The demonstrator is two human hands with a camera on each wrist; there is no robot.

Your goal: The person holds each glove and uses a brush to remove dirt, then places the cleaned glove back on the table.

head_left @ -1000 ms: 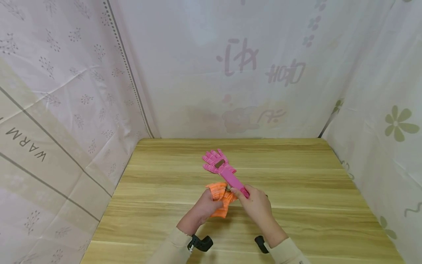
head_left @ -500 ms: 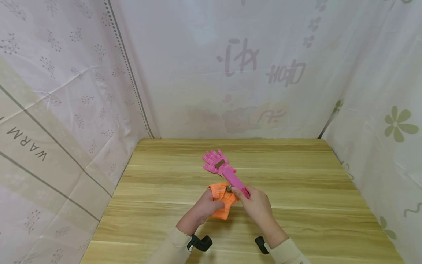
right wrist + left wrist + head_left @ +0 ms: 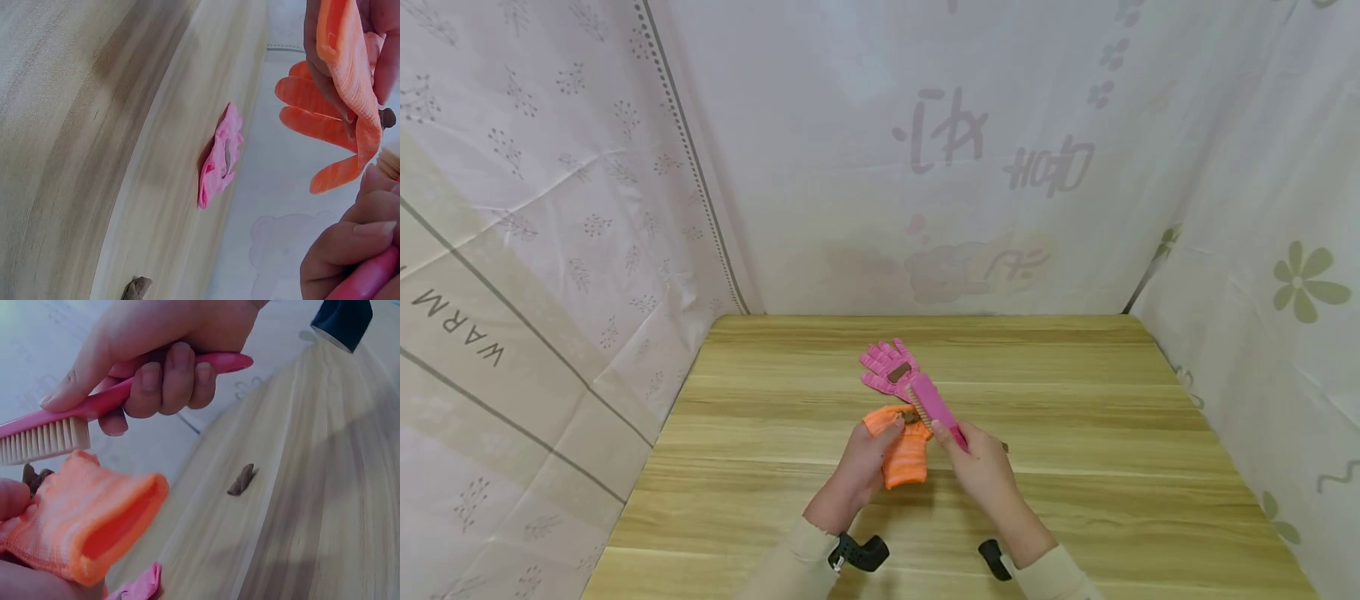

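My left hand (image 3: 863,465) grips an orange knitted glove (image 3: 907,460), its thumb lying near a dark brown lump (image 3: 908,417) on the glove. In the right wrist view the orange glove's fingers (image 3: 309,92) hang out beyond the left hand. My right hand (image 3: 987,460) holds a pink brush (image 3: 934,403) by its handle. Its pale bristles (image 3: 47,442) face the orange glove, right by the lump in the left wrist view. Beyond both hands a pink glove (image 3: 880,360) lies flat on the table, a brown patch (image 3: 898,372) on it.
A small brown piece (image 3: 241,480) lies on the wooden table (image 3: 1075,400), mostly behind my right hand in the head view. Printed curtains (image 3: 820,167) stand along the table's back and sides. A black wrist device (image 3: 861,553) sits at the left cuff.
The brush has tilted and drawn back a little, so its bristles now show in the head view. My left thumb has shifted up toward the lump, and the orange glove has turned.
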